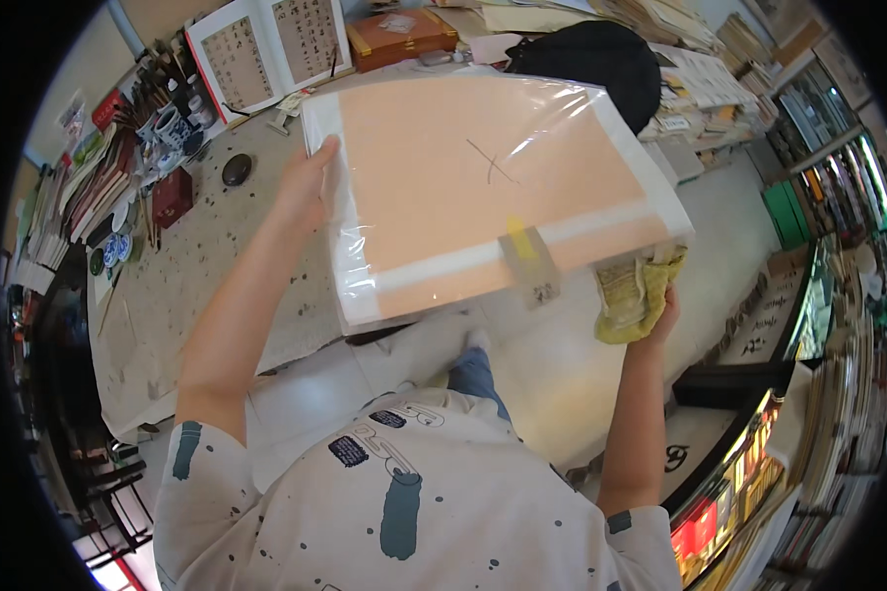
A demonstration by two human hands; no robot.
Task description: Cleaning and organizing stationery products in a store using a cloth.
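My left hand [314, 181] grips the left edge of a wide pack of paper sheets [443, 170] in glossy clear plastic. The pack is peach-coloured with white borders, and an X-like pen mark shows on its face. A strip of tape with a yellow piece [528, 258] crosses its near edge. Below the pack's near right corner, my right hand [658, 318] holds a crumpled yellow-green cloth [639, 295]. The cloth's top touches or overlaps that corner; I cannot tell which. Most of the right fingers are hidden behind the cloth.
Under the pack's left side stretches a stained felt-covered table [222, 295]. On it lie a dark round stone [236, 170], a dark red box [172, 198] and brushes [151, 92]. An open calligraphy book [266, 55], a wooden case [399, 37] and a black bag [591, 66] sit behind. Shelves [850, 414] line the right.
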